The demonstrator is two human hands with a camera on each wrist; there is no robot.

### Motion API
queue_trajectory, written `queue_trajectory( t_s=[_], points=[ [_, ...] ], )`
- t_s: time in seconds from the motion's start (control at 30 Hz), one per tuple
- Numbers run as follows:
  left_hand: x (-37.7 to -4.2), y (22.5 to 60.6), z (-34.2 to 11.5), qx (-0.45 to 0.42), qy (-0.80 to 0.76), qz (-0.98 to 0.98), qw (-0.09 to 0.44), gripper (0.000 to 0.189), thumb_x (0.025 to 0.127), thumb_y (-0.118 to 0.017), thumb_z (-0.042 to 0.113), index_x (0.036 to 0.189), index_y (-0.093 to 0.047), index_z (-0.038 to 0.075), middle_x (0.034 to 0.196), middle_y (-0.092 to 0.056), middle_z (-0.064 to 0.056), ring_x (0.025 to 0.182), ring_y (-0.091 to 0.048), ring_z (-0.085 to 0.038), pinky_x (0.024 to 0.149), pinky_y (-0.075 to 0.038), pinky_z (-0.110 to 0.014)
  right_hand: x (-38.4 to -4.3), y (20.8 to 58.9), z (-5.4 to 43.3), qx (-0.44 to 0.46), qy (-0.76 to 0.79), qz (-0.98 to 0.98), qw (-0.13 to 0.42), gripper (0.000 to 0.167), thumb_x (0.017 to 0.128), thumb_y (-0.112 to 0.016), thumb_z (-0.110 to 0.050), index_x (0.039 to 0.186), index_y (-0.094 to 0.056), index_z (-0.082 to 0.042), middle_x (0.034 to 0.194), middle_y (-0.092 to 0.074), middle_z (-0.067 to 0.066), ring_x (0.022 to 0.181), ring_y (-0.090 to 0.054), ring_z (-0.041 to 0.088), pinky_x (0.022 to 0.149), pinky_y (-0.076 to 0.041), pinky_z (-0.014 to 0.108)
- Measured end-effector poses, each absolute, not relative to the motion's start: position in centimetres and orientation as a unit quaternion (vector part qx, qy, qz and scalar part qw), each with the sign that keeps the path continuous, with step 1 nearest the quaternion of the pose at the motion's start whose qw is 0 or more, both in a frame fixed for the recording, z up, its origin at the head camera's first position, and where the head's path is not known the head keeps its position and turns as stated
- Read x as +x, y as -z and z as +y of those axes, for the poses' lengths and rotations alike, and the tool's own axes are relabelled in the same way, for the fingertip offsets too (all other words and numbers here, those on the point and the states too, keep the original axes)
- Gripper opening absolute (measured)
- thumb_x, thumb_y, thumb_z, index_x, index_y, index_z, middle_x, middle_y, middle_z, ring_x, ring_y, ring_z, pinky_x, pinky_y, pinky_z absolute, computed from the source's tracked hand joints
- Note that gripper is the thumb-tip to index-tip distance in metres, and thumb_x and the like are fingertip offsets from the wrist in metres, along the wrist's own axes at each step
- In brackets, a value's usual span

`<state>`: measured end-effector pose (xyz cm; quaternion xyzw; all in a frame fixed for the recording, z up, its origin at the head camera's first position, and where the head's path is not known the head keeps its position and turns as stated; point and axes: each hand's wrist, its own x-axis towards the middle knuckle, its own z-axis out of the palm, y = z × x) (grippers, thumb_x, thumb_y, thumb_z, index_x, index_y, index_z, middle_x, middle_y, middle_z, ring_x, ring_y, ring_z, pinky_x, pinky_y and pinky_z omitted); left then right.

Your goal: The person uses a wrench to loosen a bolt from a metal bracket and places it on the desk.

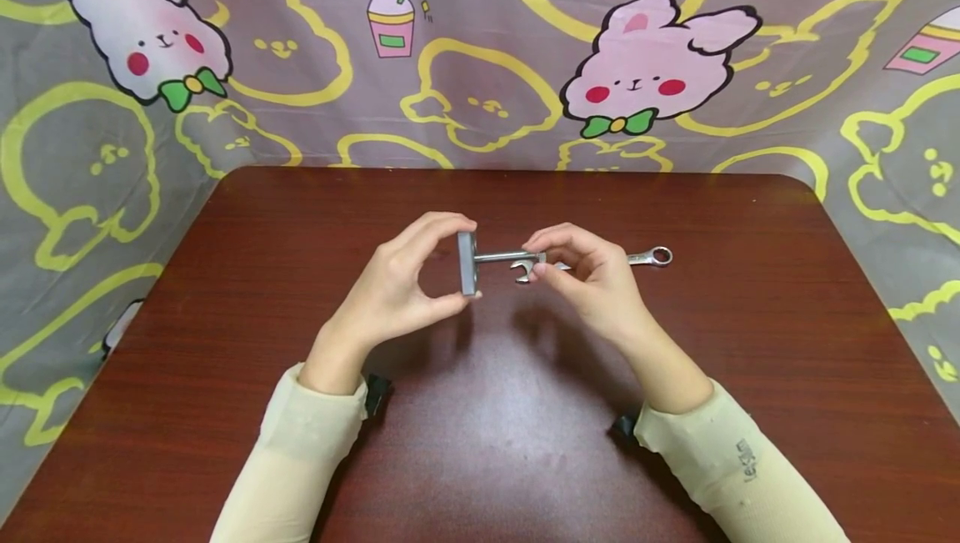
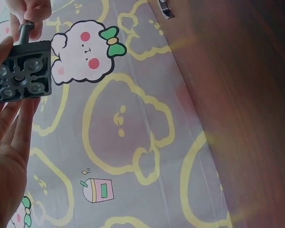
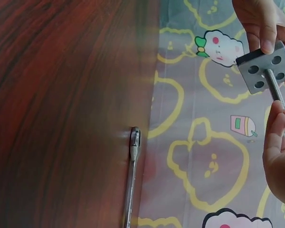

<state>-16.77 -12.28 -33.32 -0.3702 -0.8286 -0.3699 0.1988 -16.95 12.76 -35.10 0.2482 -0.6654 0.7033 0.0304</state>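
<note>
My left hand [image 1: 393, 280] grips a square grey plate [image 1: 467, 263] on edge, thumb below and fingers above, in the air over the table. A threaded bolt [image 1: 502, 257] stands out from the middle of the plate toward the right. The far end of that bolt is pinched between the thumb and fingers of my right hand [image 1: 596, 276]; the fingertips partly hide it. In the right wrist view the plate [image 3: 256, 72] has a flat face with several round holes around the bolt [image 3: 273, 88]. Its other face, in the left wrist view, is ribbed and recessed.
A combination wrench [image 1: 660, 256] lies on the dark red-brown table [image 1: 510, 443] behind my right hand, its middle hidden by that hand. Patterned cloth [image 1: 480, 51] with cartoon figures hangs along the table's back and sides.
</note>
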Motion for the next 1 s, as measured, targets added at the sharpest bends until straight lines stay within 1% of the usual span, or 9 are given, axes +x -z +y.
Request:
queue_trajectory(
  t_s=[0.1,0.2,0.27,0.33,0.47,0.6,0.7,0.87,1.0],
  points=[
    [-16.84,33.26,-12.19,-0.372,0.377,-0.825,0.199,0.067,0.068,-0.087,0.01,0.129,-0.057,0.006,0.126,-0.063,-0.005,0.115,-0.06,-0.016,0.089,-0.053,-0.029,-16.98,35.12,12.85,0.269,-0.711,-0.649,0.028,0.026,0.081,-0.063,0.021,0.104,-0.066,0.008,0.105,-0.065,0.002,0.078,-0.068,0.015,0.071,-0.06,0.025],
    [-16.86,33.16,-12.11,-0.376,0.377,-0.822,0.203,0.067,0.068,-0.087,0.009,0.129,-0.057,0.005,0.126,-0.063,-0.006,0.115,-0.06,-0.015,0.088,-0.053,-0.029,-16.94,34.93,13.09,0.265,-0.714,-0.648,0.009,0.029,0.084,-0.062,0.018,0.113,-0.059,0.013,0.105,-0.066,0.001,0.078,-0.068,0.015,0.072,-0.059,0.025],
    [-16.87,33.12,-12.06,-0.379,0.37,-0.822,0.207,0.068,0.068,-0.086,0.008,0.129,-0.057,0.006,0.127,-0.063,-0.006,0.115,-0.06,-0.016,0.088,-0.054,-0.029,-16.91,34.75,13.3,0.236,-0.709,-0.664,-0.014,0.03,0.089,-0.062,0.011,0.119,-0.057,0.009,0.103,-0.066,-0.002,0.078,-0.07,0.016,0.072,-0.059,0.025],
    [-16.86,33.09,-12.0,-0.383,0.364,-0.822,0.21,0.067,0.068,-0.086,0.007,0.129,-0.057,0.005,0.127,-0.062,-0.007,0.115,-0.06,-0.016,0.088,-0.055,-0.03,-16.97,34.64,13.43,0.197,-0.701,-0.684,-0.034,0.028,0.095,-0.06,0.001,0.122,-0.056,0.006,0.096,-0.067,-0.003,0.076,-0.07,0.017,0.071,-0.058,0.025],
    [-16.83,33.12,-11.84,-0.394,0.349,-0.821,0.22,0.066,0.069,-0.084,0.002,0.128,-0.056,0.004,0.128,-0.062,-0.009,0.118,-0.06,-0.018,0.094,-0.053,-0.03,-17.18,34.83,13.53,0.14,-0.676,-0.721,-0.056,0.023,0.1,-0.056,-0.01,0.115,-0.06,0.006,0.08,-0.068,-0.005,0.07,-0.067,0.014,0.066,-0.056,0.024],
    [-16.71,33.11,-11.63,-0.409,0.328,-0.82,0.229,0.064,0.069,-0.081,0.0,0.128,-0.056,0.002,0.13,-0.061,-0.011,0.122,-0.059,-0.022,0.102,-0.049,-0.031,-17.23,35.13,13.65,0.135,-0.667,-0.731,-0.048,0.02,0.098,-0.057,-0.005,0.107,-0.062,0.013,0.072,-0.068,-0.006,0.066,-0.066,0.011,0.062,-0.057,0.024],
    [-16.74,33.11,-11.55,-0.413,0.322,-0.82,0.232,0.064,0.069,-0.081,0.001,0.128,-0.056,0.002,0.131,-0.061,-0.012,0.123,-0.058,-0.022,0.105,-0.047,-0.032,-17.17,35.16,13.66,0.147,-0.68,-0.717,-0.045,0.019,0.097,-0.058,0.0,0.108,-0.061,0.015,0.073,-0.069,-0.005,0.066,-0.066,0.01,0.064,-0.058,0.025],
    [-16.92,33.22,-11.76,-0.405,0.334,-0.821,0.225,0.065,0.069,-0.082,0.001,0.128,-0.056,0.003,0.13,-0.061,-0.01,0.12,-0.059,-0.021,0.097,-0.052,-0.034,-17.08,35.1,13.51,0.166,-0.695,-0.698,-0.044,0.02,0.093,-0.061,0.005,0.112,-0.061,0.008,0.078,-0.07,-0.005,0.068,-0.067,0.009,0.067,-0.06,0.028],
    [-17.03,33.39,-11.97,-0.399,0.343,-0.822,0.216,0.065,0.069,-0.082,0.001,0.128,-0.055,0.004,0.129,-0.061,-0.009,0.118,-0.059,-0.019,0.091,-0.055,-0.035,-17.04,35.2,13.35,0.182,-0.696,-0.694,-0.031,0.024,0.089,-0.063,0.009,0.113,-0.059,0.007,0.08,-0.069,-0.006,0.07,-0.067,0.011,0.068,-0.059,0.026]
  ],
)
